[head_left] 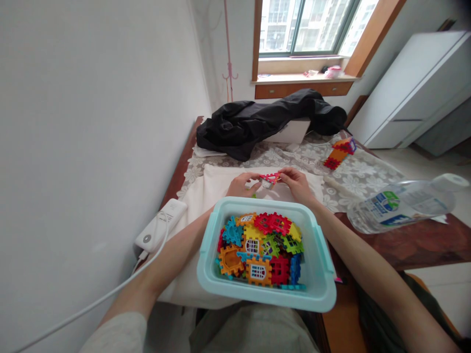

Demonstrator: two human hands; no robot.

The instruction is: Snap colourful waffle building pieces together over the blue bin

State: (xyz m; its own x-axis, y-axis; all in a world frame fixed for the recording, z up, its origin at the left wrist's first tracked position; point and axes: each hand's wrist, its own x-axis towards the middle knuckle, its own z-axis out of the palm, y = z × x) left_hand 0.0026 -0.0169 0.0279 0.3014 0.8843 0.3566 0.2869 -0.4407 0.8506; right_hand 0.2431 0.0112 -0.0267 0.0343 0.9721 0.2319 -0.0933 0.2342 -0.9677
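Holding a small red interlocking plastic tile [269, 179] between both hands, I am pinching it just past the far rim of the pale blue tub [320, 267]. My left hand [241, 185] is closing fingertips on its left edge, and my right hand [296, 182] is gripping its right edge; both are shut on the piece, above the white cloth [217, 184]. It is looking light, stiff and a bit slick, so I am judging the notched edges the best place to hold, not the flat faces. The tub, near me, is holding a heap of coloured tiles [261, 247]. A built block figure [339, 153] is lying far right on the lace tablecloth [360, 179], a water bottle [401, 203] at right, a power bank [161, 225] at left.
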